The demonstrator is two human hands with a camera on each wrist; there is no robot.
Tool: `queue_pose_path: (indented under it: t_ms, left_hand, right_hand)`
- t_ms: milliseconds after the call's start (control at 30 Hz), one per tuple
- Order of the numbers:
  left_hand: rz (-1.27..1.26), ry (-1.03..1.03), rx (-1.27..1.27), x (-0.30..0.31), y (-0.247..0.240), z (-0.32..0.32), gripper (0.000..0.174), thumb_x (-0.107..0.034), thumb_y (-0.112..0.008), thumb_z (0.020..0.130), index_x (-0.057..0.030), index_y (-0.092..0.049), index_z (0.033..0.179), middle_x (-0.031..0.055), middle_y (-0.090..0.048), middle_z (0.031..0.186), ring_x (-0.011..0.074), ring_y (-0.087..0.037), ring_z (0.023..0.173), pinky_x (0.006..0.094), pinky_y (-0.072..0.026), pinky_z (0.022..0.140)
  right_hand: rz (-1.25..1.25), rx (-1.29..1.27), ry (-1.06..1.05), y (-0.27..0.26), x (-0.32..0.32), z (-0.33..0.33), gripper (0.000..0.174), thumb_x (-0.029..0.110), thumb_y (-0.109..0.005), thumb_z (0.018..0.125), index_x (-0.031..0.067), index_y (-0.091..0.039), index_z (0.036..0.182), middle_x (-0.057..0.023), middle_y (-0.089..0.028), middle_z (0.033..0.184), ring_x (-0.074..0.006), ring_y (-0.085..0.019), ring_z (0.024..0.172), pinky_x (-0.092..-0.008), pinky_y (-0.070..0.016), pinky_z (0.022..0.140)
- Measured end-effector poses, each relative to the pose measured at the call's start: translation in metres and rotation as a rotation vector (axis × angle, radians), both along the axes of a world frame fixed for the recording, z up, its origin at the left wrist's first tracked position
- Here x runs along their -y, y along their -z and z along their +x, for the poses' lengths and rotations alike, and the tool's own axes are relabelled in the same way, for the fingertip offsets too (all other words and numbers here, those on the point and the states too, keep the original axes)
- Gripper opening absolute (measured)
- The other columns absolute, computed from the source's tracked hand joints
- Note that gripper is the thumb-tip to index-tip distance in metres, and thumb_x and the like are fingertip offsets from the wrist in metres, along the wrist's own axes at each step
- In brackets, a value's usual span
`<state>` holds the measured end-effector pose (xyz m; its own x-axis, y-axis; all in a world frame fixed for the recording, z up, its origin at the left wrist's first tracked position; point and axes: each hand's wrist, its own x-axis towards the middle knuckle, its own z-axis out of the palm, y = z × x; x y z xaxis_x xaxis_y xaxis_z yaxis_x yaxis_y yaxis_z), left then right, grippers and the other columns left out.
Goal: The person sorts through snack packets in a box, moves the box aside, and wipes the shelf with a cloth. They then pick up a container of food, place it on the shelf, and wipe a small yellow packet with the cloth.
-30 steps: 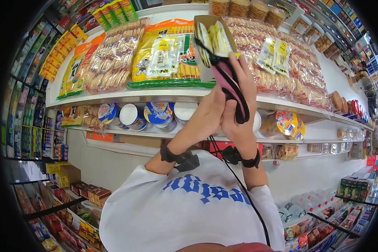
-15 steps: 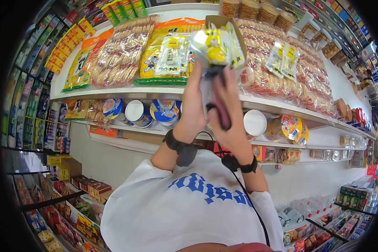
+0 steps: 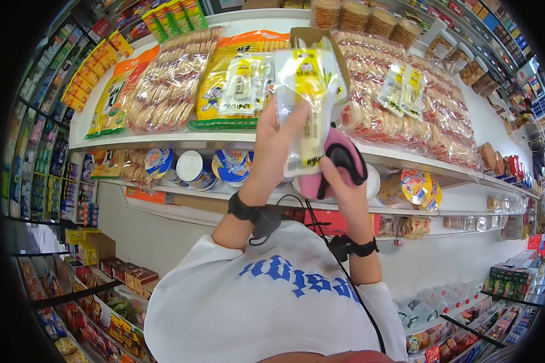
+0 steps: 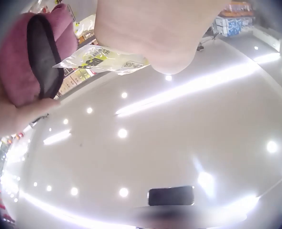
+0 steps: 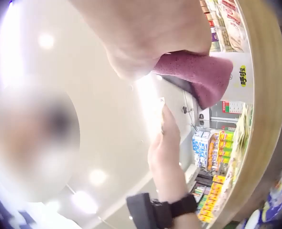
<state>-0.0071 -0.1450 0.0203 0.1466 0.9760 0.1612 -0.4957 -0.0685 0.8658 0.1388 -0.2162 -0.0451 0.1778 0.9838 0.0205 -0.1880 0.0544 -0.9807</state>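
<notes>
My left hand (image 3: 272,142) pinches a clear and yellow snack packet (image 3: 312,136), its thumb laid across the front. Only part of the packet (image 4: 107,59) shows in the left wrist view, below the hand. My right hand (image 3: 348,196) grips a folded, soft pink item with black edging (image 3: 315,184), just right of the packet's lower end. Its dark inner face (image 4: 43,52) shows in the left wrist view. In the right wrist view the pink item (image 5: 198,74) sticks out from under the right hand (image 5: 155,28).
An open cardboard box (image 3: 339,51) of similar packets stands behind my hands on the white shelf (image 3: 169,139). Big bags of round crackers (image 3: 175,91) flank it, with loose packets (image 3: 243,85) lying on top. Instant noodle tubs (image 3: 230,163) stand on the level below.
The packet has come up out of the box area toward me, now upright in the left hand. The pink item has moved down and right with the right hand, away from the box.
</notes>
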Motion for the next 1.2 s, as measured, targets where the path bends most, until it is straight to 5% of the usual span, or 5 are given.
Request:
queue_pose_path:
  t_ms: [167,433,633,900,1200]
  left_hand:
    - [0.125,0.036,-0.154,-0.002,0.003,-0.002,0.043,-0.004,-0.071,0.093,0.0015,-0.055,0.132,0.0092,-0.069,0.119,0.0132,-0.066,0.104,0.0282,-0.053,0.091]
    - [0.249,0.12,-0.286,-0.021,0.018,0.001,0.031,-0.006,-0.061,0.099,0.0021,-0.059,0.129,0.0131,-0.071,0.112,0.0179,-0.066,0.107,0.032,-0.0506,0.096]
    - [0.685,-0.278,-0.805,-0.038,0.012,0.001,0.021,-0.007,-0.069,0.091,-0.0004,-0.069,0.111,0.0139,-0.069,0.106,0.0279,-0.064,0.109,0.0371,-0.0495,0.096]
    - [0.995,-0.272,-1.227,-0.085,0.02,0.022,0.038,-0.041,-0.068,0.092,-0.0079,-0.069,0.111,0.0212,-0.066,0.112,0.0418,-0.05,0.131,0.0643,-0.0217,0.118]
    - [0.862,-0.306,-1.232,-0.097,0.033,0.034,0.035,-0.036,-0.071,0.091,-0.0015,-0.068,0.087,0.0208,-0.07,0.098,0.0417,-0.057,0.124,0.0598,-0.0206,0.12]
  right_hand:
    - [0.117,0.04,0.144,-0.02,-0.004,0.009,0.037,0.016,-0.081,0.087,0.0005,-0.067,0.118,0.0003,-0.067,0.105,-0.0071,-0.06,0.094,-0.0211,-0.0481,0.078]
    - [0.13,-0.242,0.496,-0.017,-0.052,0.084,0.034,0.021,-0.074,0.095,0.0032,-0.064,0.121,-0.0029,-0.067,0.101,-0.011,-0.064,0.089,-0.0277,-0.0528,0.075]
    - [0.125,0.208,0.764,0.054,-0.052,0.135,0.053,0.03,-0.074,0.094,-0.0056,-0.055,0.128,-0.0107,-0.063,0.121,-0.0143,-0.061,0.106,-0.0291,-0.0497,0.092]
    - [0.022,-0.002,0.734,0.038,-0.007,0.106,0.048,0.022,-0.075,0.094,-0.0028,-0.055,0.13,-0.0108,-0.064,0.12,-0.0167,-0.061,0.106,-0.0307,-0.0494,0.092]
    - [0.067,-0.047,0.686,0.039,0.004,0.091,0.036,0.02,-0.073,0.095,-0.0021,-0.061,0.122,-0.0076,-0.066,0.114,-0.0135,-0.061,0.101,-0.0292,-0.0499,0.089]
